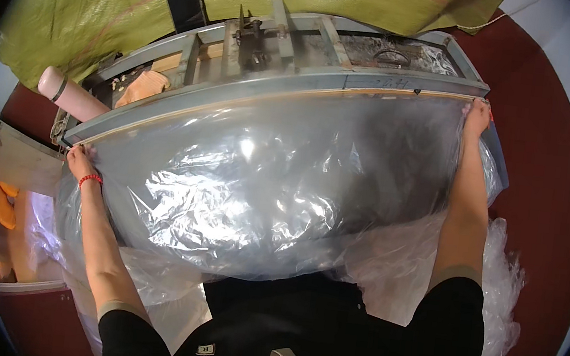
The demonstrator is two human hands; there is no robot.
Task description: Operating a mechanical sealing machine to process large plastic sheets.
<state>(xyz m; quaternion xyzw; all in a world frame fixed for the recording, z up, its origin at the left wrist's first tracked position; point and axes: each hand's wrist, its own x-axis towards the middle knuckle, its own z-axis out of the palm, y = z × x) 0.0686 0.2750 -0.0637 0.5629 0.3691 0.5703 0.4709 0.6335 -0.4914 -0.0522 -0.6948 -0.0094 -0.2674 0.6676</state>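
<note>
Fingers of left hand and right hand pinching clear film (shiny, creased), beside a metal frame

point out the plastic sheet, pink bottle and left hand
plastic sheet (pixel 272 169), head view, its middle
pink bottle (pixel 81 102), head view, side of its body
left hand (pixel 79 162), head view, back of the hand

A clear, glossy plastic sheet spreads wide along the near side of a grey metal frame, its far edge drawn out smooth, its middle rippled with bright glare, its near part loosely crumpled
</note>
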